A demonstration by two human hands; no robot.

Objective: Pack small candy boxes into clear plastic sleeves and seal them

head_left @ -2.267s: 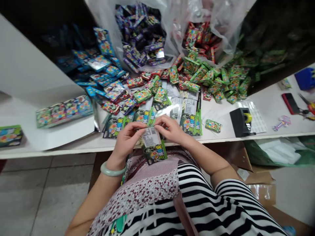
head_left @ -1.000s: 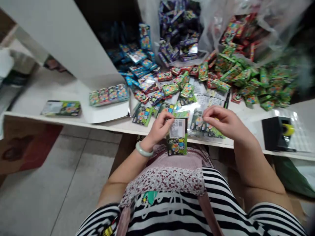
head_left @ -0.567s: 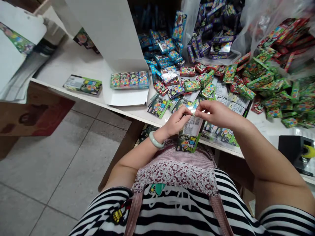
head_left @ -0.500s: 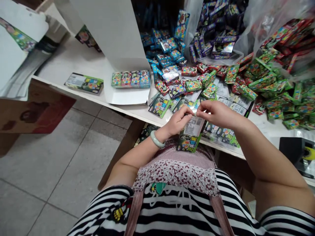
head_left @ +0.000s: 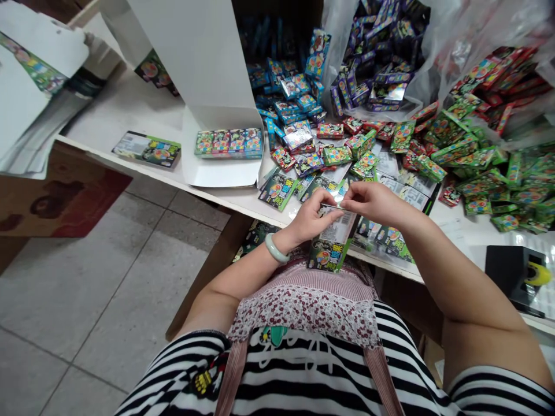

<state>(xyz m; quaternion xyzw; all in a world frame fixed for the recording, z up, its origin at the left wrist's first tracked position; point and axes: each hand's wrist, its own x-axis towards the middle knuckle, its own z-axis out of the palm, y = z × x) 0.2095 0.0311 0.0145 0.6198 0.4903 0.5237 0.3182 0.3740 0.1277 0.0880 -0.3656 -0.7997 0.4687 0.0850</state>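
A flat black-and-green printed candy packet with a silvery-white label panel hangs upright in front of my apron, over the table's front edge. My left hand is closed on its top edge, thumb along the near side. My right hand pinches at the same edge, fingertips close to the left ones; whatever small part lies between them is hidden. Similar flat packets lie on the table just beyond my hands. More packets sit under my right forearm.
An open white carton holds a row of small candy boxes. Loose blue boxes, purple boxes in a clear bag and green boxes are heaped behind. A black tape dispenser stands right; another packet lies left.
My left thumb has straightened along the packet's top edge. Both hands stay at that edge, and the packet hangs almost as before. The whole view has shifted slightly.
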